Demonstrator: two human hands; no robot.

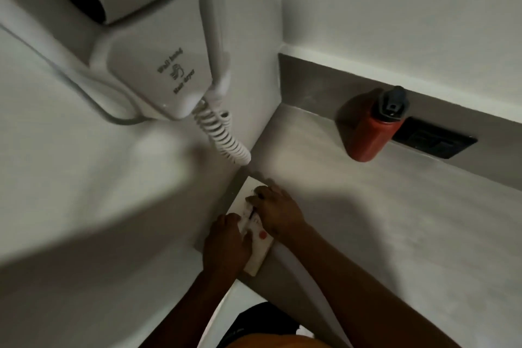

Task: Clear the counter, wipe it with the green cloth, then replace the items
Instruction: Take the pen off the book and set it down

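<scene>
Hair dryer (blurred): "Hair dryer"

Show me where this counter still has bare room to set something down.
Free: the broad grey counter between the right hand and the red bottle. Crowded: the left corner, where both hands, left hand included, rest on the white box under the hair dryer cord.

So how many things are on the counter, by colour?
White: 1, the flat box under the left hand and right hand, in the corner by the wall
Red: 1, the bottle with the dark grey cap
Black: 1, the flat tray behind the bottle
Total: 3
The white hair dryer hangs on the wall, so it is not counted.
</scene>
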